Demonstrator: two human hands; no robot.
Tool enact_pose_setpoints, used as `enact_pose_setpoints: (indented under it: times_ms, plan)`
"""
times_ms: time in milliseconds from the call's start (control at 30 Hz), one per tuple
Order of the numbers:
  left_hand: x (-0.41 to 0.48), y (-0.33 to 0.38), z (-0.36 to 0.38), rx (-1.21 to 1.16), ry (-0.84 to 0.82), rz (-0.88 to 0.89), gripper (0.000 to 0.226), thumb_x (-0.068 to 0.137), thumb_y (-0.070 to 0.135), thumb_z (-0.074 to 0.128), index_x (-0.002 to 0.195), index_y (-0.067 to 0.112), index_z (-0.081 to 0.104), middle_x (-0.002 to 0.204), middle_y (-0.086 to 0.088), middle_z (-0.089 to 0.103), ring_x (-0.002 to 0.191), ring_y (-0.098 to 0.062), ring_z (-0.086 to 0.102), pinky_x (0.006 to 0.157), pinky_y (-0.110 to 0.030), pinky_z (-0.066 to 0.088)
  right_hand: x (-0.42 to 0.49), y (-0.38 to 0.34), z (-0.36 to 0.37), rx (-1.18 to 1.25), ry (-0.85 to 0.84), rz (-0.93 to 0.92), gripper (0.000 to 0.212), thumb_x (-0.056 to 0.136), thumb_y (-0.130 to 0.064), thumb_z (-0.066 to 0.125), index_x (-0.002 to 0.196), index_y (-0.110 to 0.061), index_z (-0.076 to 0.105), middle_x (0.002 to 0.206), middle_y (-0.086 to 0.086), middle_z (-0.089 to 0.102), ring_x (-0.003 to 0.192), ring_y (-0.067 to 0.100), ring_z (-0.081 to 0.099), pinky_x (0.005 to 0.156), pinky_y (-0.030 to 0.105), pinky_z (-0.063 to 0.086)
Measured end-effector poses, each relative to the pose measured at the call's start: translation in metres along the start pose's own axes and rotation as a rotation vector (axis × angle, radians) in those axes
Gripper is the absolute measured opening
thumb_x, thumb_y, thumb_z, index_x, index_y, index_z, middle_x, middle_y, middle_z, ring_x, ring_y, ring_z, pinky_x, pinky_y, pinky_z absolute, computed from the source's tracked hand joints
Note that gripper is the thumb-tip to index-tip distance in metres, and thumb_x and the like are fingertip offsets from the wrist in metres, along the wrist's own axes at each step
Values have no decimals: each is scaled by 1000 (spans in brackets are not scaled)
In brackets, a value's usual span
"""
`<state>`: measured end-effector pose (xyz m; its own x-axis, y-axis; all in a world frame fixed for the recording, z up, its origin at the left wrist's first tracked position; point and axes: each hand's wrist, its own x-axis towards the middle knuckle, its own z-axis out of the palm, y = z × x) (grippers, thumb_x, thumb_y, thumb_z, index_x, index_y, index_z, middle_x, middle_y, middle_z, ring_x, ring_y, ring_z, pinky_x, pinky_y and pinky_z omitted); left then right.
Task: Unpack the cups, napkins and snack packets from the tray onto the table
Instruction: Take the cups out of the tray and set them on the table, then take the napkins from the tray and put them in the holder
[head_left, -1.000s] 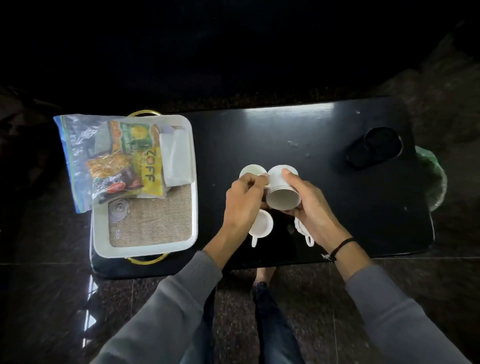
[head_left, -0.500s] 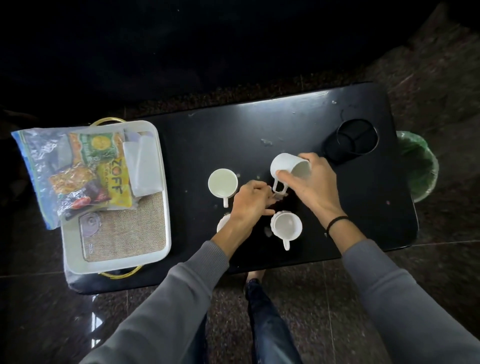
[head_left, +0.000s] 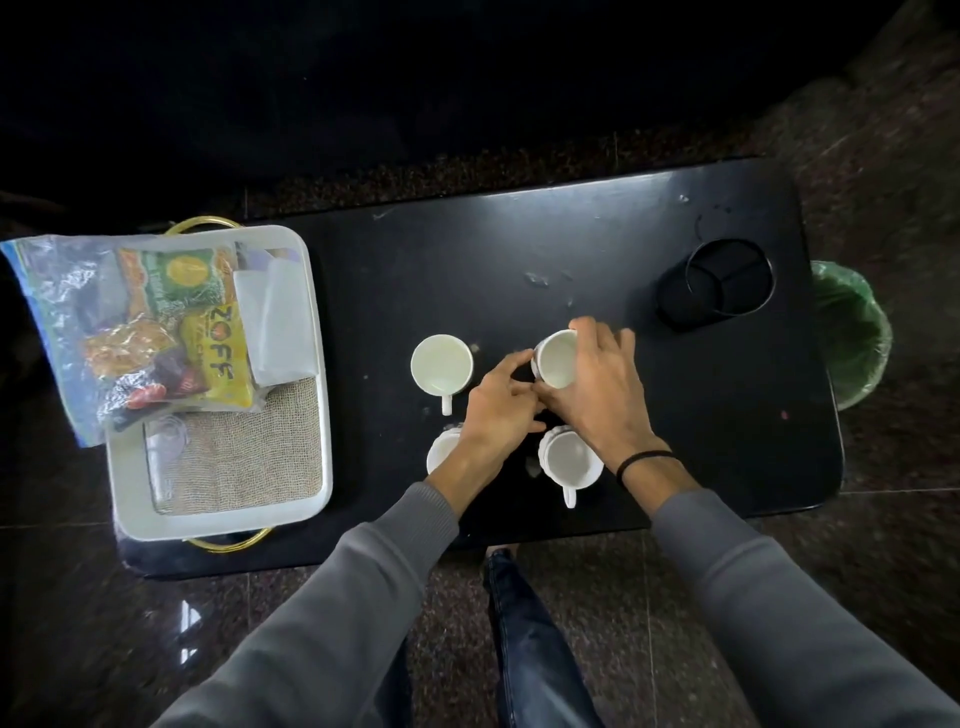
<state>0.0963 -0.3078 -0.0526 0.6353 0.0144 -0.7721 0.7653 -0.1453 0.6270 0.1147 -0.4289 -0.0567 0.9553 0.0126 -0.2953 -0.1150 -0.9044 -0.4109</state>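
the black table (head_left: 519, 249) carries the white tray (head_left: 317, 364) at its left end, where the bag of snack packets (head_left: 150, 332) and the folded napkins (head_left: 275, 322) lie unpacked. four white cups are out on the table: one stands alone (head_left: 441, 364), two sit at the near edge (head_left: 569, 457) (head_left: 441, 452), and the fourth cup (head_left: 556, 358) is upright, rim up, in the right hand (head_left: 597, 389), whose fingers wrap its wall. the left hand (head_left: 498, 410) curls beside it, touching at the fingertips; whether it grips anything i cannot tell. to finish well, set the base flat, clear of the neighbouring cups, then release gently.
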Motion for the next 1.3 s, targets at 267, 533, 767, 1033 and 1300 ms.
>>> enact_pose_setpoints:
  times_ms: [267,533,767,1033,1300]
  plan:
    - [0,-3,-3,-3,-1,14,57,94,-4,56,147,17,51,105,-24,75,105,-28,74,82,-37,63,1,-3,-2,-102,-30,22,71,77,-47,77,130,-9,48,125,11,57,115,28,46,75,37,53]
    - [-24,9,-18,51,71,92,44,91,-2,53,131,15,63,85,-8,75,85,-22,76,66,-27,64,-6,-20,-27,-183,53,-48,73,84,-61,65,133,-8,52,128,12,62,114,31,53,91,41,45]
    - [-52,28,-58,13,176,187,30,96,6,49,119,15,66,77,-3,76,67,-13,76,64,-26,64,-8,-77,-48,-81,29,-228,41,93,-40,63,121,-11,60,120,5,66,116,27,51,93,39,48]
    - [-73,17,-153,13,321,225,20,100,15,52,110,16,68,77,-2,77,68,-14,75,74,-39,65,-9,-177,-19,-18,-68,-357,27,98,-36,57,115,-16,61,114,-1,66,115,19,52,76,34,54]
    - [-64,-22,-267,9,388,123,23,95,11,53,114,16,66,86,-3,77,73,-19,75,73,-41,62,-5,-281,50,26,-183,-343,23,98,-35,58,111,-16,60,114,1,65,110,21,59,79,40,56]
